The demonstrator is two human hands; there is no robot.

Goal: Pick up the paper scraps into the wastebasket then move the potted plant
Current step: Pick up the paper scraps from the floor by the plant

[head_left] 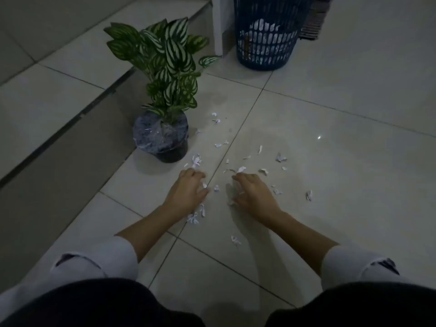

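On the pale tiled floor (330,161), small torn white paper scraps (280,158) lie scattered around and between the two hands. The left hand (188,190) rests palm down with its fingers curled inward over scraps at its fingertips; more scraps lie beside its wrist and just ahead of its knuckles. The right hand (252,192) is also palm down, its fingers bent into a loose claw on pieces beneath them. Whether either hand has a firm grip on paper cannot be told in the dim light. The two hands are near each other, with a tile joint and a few scraps between them. Further scraps spread to the right of the right hand and ahead of both.

Just ahead of the left hand stands the potted plant with green-and-white striped leaves (167,67); its dark round pot (162,142) is upright, wrapped in clear crinkled plastic, and set beside a low tiled step (70,102). Well ahead of the right hand stands a blue plastic lattice wastebasket (266,34), with white paper visible through its openings. Both forearms reach forward out of pushed-up white sleeves (113,258), above dark-clothed knees (94,305) at the bottom edge.
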